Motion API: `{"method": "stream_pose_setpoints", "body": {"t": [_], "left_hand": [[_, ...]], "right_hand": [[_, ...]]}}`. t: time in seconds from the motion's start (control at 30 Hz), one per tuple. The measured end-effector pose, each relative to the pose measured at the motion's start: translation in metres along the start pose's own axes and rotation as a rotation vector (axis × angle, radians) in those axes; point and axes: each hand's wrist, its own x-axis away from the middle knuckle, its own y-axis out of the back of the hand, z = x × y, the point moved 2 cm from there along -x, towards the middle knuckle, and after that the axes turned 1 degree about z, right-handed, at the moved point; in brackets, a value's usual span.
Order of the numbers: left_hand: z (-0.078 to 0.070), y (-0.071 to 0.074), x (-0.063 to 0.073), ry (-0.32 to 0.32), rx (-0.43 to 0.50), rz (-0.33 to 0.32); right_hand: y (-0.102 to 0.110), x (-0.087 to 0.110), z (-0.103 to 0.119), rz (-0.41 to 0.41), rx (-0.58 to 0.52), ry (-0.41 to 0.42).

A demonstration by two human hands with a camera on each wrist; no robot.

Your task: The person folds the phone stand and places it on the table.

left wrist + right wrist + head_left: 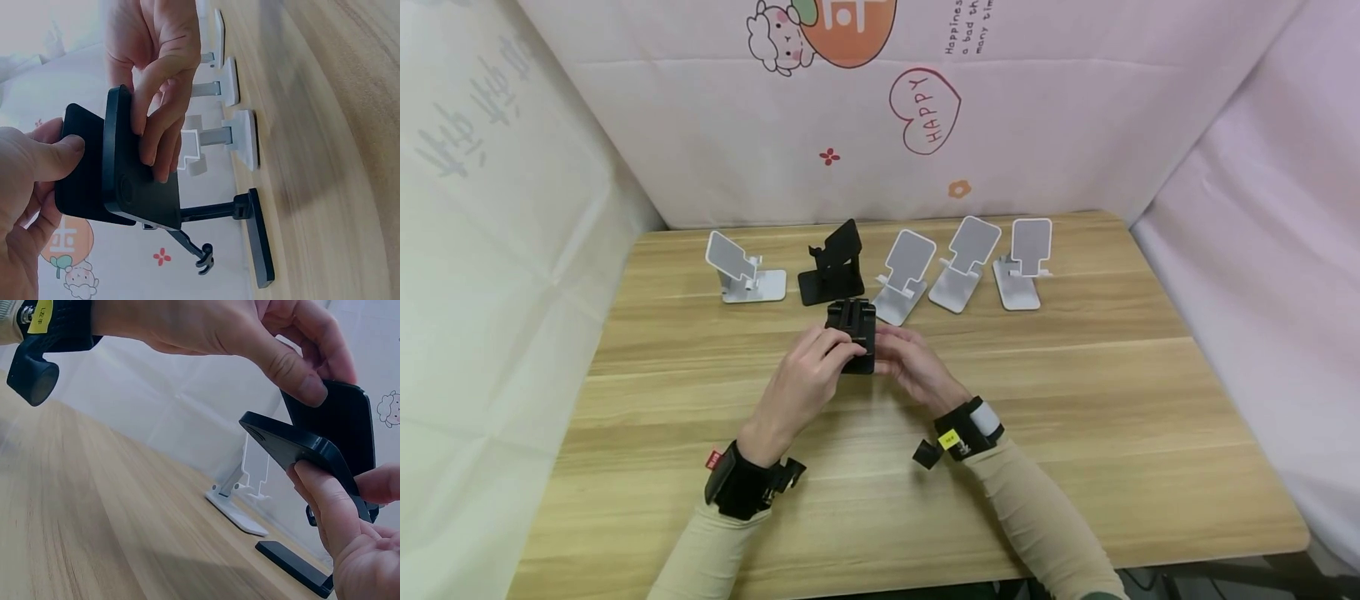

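Both hands hold a black folding phone stand above the table, in front of the row of stands. Its two flat plates are spread apart at an angle in both wrist views. The left hand grips the upper plate, thumb against its face. With its fingers against the base plate, the right hand holds the other half from the right side. In the right wrist view the left hand comes in from the top and the right hand sits low at the right.
Along the back of the table stand a white phone stand, a black one and three white ones. A printed cloth wall rises right behind them.
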Motion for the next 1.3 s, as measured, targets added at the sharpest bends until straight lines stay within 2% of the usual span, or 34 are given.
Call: {"method": "stream_pose_setpoints", "body": {"t": [0.33,0.47,0.63,0.7,0.8,0.93,1.0,1.07,1.17,1.3], "left_hand": [[0.000,-0.005,0.004,0.021,0.009,0.017],[0.001,-0.005,0.005,0.025,0.041,0.023],[0.005,-0.004,0.005,0.072,0.196,0.026],[0.007,-0.002,0.004,0.104,0.273,-0.010],[0.012,-0.001,0.003,0.163,0.357,-0.104],[0.020,-0.002,0.002,0.297,0.418,-0.232],[0.025,-0.004,0.003,0.393,0.462,-0.274],[0.031,-0.007,0.004,0.510,0.523,-0.285],[0.038,-0.014,0.007,0.706,0.665,-0.236],[0.043,-0.024,0.010,0.955,0.887,-0.071]], "right_hand": [[0.000,0.000,0.002,-0.013,-0.027,-0.008],[0.001,0.001,0.002,0.003,-0.011,0.001],[0.002,0.002,0.003,0.017,0.012,0.007],[0.002,0.002,0.004,0.010,0.009,0.000],[0.003,0.003,0.004,0.004,0.006,-0.007],[0.002,0.003,0.005,0.014,-0.009,-0.011],[0.002,0.004,0.005,0.023,-0.016,-0.009],[0.002,0.004,0.005,0.031,-0.021,-0.007],[0.002,0.005,0.005,0.037,-0.021,-0.002],[0.002,0.006,0.005,0.026,-0.020,-0.003]]}}
